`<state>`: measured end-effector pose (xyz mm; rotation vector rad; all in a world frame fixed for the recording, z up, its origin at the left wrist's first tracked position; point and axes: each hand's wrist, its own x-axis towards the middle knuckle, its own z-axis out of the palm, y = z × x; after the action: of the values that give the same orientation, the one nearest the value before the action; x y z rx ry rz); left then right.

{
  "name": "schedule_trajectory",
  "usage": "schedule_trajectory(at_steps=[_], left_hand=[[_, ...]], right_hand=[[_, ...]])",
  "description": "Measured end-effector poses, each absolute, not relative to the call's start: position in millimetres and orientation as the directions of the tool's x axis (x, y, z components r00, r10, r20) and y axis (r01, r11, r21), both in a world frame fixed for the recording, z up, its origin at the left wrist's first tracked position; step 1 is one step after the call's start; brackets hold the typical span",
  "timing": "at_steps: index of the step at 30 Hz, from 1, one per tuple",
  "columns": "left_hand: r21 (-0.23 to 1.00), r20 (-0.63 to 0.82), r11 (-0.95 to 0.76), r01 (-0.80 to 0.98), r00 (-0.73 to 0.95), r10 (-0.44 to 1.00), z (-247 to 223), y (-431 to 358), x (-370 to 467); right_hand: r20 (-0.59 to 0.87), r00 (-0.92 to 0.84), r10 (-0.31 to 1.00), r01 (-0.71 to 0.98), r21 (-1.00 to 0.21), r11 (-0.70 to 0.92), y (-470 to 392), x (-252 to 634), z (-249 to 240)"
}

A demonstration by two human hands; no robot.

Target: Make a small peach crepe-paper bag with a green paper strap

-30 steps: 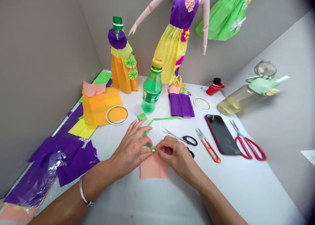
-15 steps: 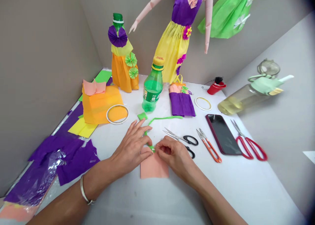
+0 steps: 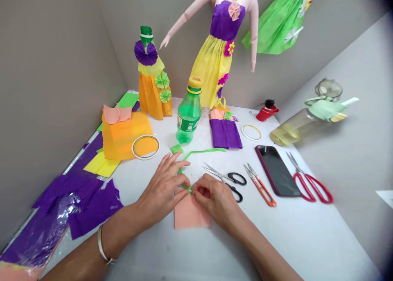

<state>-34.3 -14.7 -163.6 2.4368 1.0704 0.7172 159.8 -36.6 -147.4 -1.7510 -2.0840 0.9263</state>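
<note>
A peach paper piece point(image 3: 192, 215) lies flat on the white table. My left hand point(image 3: 162, 191) rests at its upper left, thumb and index finger closed near the end of a thin green strip point(image 3: 205, 150). The strip curves up from the paper's top edge and runs to the right. At the paper's upper right, my right hand point(image 3: 216, 195) has its fingers pinched at the same green end. Exactly how the fingertips grip it is partly hidden. A small green scrap point(image 3: 176, 148) lies just above my left hand.
Black-handled scissors point(image 3: 237, 178), orange snips point(image 3: 260, 186), a phone point(image 3: 278, 170) and red scissors point(image 3: 316, 187) lie to the right. A green bottle point(image 3: 188, 117) stands ahead. Orange paper point(image 3: 123, 133) and purple paper point(image 3: 95, 211) are left, a tilted drinking bottle point(image 3: 294, 127) right.
The view has shifted slightly, so most objects sit a little lower. The fingers of both hands remain at the paper's top edge, with the green end now more covered by them.
</note>
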Motion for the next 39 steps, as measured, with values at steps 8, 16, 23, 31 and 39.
schedule_trajectory(at_steps=[8, 16, 23, 31, 39], left_hand=[[0.419, 0.391, -0.736, 0.532, 0.626, 0.675, -163.3, -13.2, -31.5], [0.381, 0.421, -0.763, 0.522, 0.637, 0.646, -166.6, -13.1, -29.6], [0.386, 0.394, -0.759, 0.524, 0.650, 0.649, -165.0, -13.7, -31.1], [0.443, 0.315, -0.720, 0.533, 0.660, 0.682, -159.6, -10.2, -38.6], [0.450, 0.323, -0.726, 0.519, 0.664, 0.675, -160.9, -11.9, -35.8]], right_hand=[[-0.199, -0.227, 0.953, 0.800, -0.596, 0.066, -37.1, 158.6, -147.8], [-0.149, -0.264, 0.953, 0.834, -0.532, 0.147, -38.3, 159.3, -146.3], [-0.147, -0.270, 0.952, 0.869, -0.463, 0.175, -40.6, 159.8, -149.4], [-0.148, -0.271, 0.951, 0.856, -0.490, 0.168, -42.1, 160.0, -148.0], [-0.152, -0.258, 0.954, 0.896, -0.407, 0.177, -41.0, 158.2, -158.0]])
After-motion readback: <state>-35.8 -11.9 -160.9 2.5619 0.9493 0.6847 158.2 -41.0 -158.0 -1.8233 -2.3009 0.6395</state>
